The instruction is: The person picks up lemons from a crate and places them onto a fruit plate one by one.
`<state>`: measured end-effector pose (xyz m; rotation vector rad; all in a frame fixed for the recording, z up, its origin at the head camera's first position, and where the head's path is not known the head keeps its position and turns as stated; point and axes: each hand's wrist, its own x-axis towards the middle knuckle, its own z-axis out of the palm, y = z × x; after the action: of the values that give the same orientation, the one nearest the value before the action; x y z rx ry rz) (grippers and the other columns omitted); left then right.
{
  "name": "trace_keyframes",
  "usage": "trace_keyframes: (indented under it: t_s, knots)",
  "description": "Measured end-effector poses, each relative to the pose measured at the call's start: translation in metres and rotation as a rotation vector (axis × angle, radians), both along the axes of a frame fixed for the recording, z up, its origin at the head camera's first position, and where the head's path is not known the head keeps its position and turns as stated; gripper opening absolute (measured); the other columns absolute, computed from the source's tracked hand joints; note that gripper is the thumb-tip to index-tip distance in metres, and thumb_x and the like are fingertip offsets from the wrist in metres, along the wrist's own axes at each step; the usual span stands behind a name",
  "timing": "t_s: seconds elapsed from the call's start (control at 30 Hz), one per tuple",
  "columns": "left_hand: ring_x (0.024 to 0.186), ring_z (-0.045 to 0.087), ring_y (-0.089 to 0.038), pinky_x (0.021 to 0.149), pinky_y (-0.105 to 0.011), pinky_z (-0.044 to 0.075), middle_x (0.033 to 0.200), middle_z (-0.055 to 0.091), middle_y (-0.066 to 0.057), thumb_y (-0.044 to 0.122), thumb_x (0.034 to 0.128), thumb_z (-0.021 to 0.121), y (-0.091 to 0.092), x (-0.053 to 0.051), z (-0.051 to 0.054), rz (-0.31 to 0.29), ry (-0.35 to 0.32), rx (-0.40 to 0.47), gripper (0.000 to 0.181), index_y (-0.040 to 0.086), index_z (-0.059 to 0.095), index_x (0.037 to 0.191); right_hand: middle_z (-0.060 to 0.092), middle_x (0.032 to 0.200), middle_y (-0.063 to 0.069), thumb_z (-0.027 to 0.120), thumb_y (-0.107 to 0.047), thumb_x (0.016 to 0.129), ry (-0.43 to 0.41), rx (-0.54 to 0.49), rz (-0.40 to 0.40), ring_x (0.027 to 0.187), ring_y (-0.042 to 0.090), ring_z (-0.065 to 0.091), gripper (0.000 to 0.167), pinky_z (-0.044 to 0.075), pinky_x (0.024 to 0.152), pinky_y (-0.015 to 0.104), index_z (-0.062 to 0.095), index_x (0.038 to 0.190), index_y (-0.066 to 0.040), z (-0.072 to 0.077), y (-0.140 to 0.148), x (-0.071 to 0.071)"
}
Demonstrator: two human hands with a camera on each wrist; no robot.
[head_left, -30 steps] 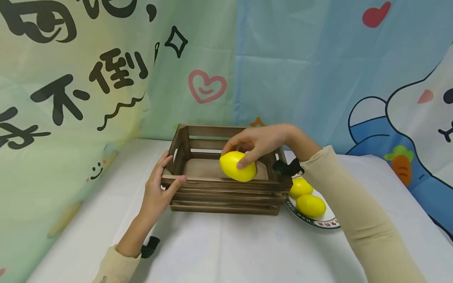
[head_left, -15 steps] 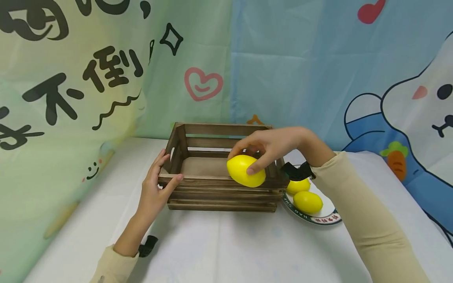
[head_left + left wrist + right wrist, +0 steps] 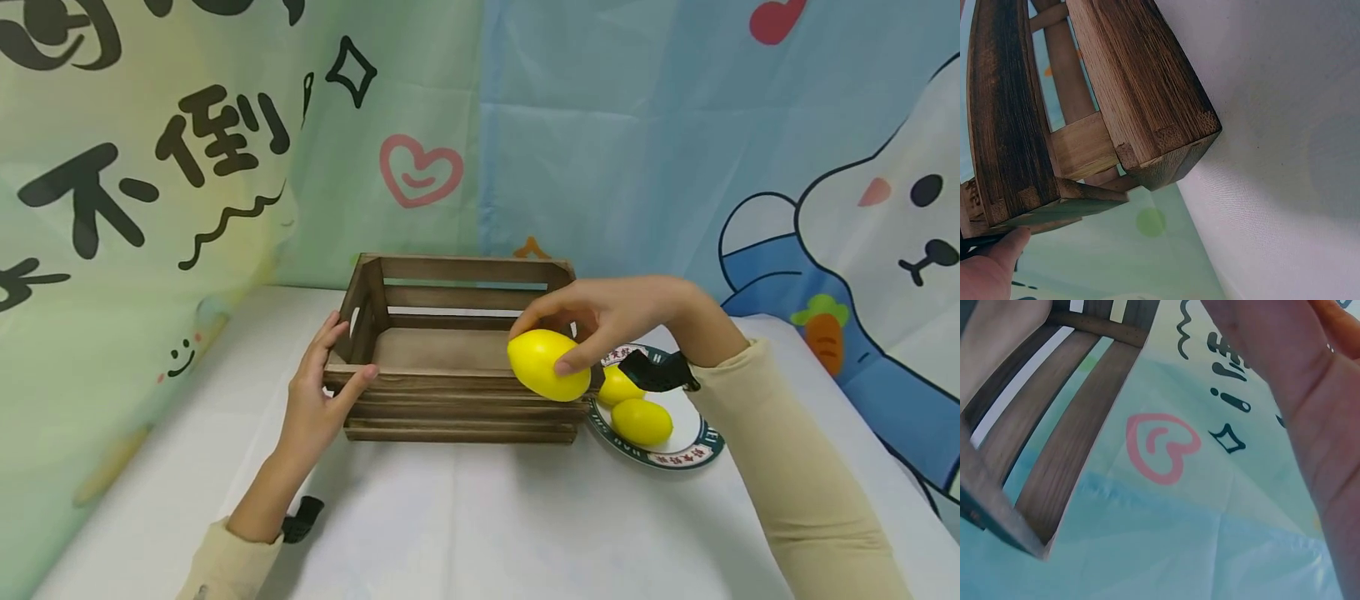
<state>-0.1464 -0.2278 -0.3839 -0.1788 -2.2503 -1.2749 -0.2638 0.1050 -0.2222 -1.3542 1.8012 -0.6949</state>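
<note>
My right hand (image 3: 611,315) pinches a yellow lemon (image 3: 546,365) between thumb and fingers. The lemon is in front of the right part of a brown slatted wooden crate (image 3: 457,406) in the head view, overlapping its front rim. At the crate's left front corner, my left hand (image 3: 317,396) holds the end, with the thumb on the front rim and the fingers along the side. The left wrist view shows the slats (image 3: 1141,69) close up and a thumb (image 3: 1007,250) against the wood. In the right wrist view the lemon is out of sight.
Right of the crate, two more lemons (image 3: 642,422) lie on a white plate (image 3: 686,457) with a dark patterned rim. The right forearm passes over the plate's far side. A white cloth (image 3: 450,517) covers the table, and a printed curtain (image 3: 585,150) hangs behind.
Holding the lemon, my right hand has moved right, from over the crate's interior toward its right front rim. My left hand stays on the crate. The head view has shifted slightly.
</note>
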Motion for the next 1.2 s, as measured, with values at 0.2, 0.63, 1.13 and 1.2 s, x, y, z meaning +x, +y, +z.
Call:
trace_keyframes:
  t_s: [0.2, 0.63, 1.13, 1.2]
  knots:
    - [0.145, 0.027, -0.03, 0.113, -0.057, 0.025, 0.158, 0.029, -0.006, 0.008, 0.0874, 0.073, 0.0, 0.0, 0.0, 0.003, 0.001, -0.003, 0.066, 0.004, 0.041, 0.146, 0.058, 0.113, 0.015, 0.064, -0.007, 0.093, -0.017, -0.044, -0.008, 0.101, 0.024, 0.057, 0.044, 0.058, 0.079, 0.04, 0.049, 0.133, 0.0, -0.007, 0.02, 0.001]
    - [0.145, 0.028, -0.03, 0.114, -0.057, 0.025, 0.158, 0.03, -0.006, 0.009, 0.0871, 0.073, 0.001, -0.001, -0.001, 0.006, 0.008, -0.007, 0.066, 0.004, 0.042, 0.145, 0.056, 0.118, 0.014, 0.057, 0.006, 0.091, -0.082, -0.162, -0.097, 0.097, 0.023, 0.059, 0.046, 0.059, 0.078, 0.04, 0.047, 0.135, 0.0, -0.03, 0.073, 0.008]
    - [0.145, 0.028, -0.028, 0.114, -0.055, 0.026, 0.158, 0.031, -0.006, 0.006, 0.088, 0.072, 0.001, 0.001, 0.001, -0.001, 0.01, 0.01, 0.063, 0.006, 0.044, 0.145, 0.056, 0.131, -0.003, 0.057, 0.004, 0.091, 0.003, -0.222, -0.26, 0.105, 0.021, 0.059, 0.047, 0.056, 0.086, 0.035, 0.05, 0.137, -0.005, -0.067, 0.124, 0.008]
    - [0.145, 0.028, -0.028, 0.114, -0.055, 0.026, 0.158, 0.031, -0.006, 0.006, 0.0879, 0.072, 0.0, 0.002, 0.001, 0.002, 0.014, 0.004, 0.063, 0.005, 0.044, 0.144, 0.056, 0.131, -0.005, 0.056, 0.003, 0.091, 0.004, -0.217, -0.298, 0.105, 0.02, 0.06, 0.047, 0.056, 0.086, 0.034, 0.05, 0.137, -0.004, -0.075, 0.131, 0.007]
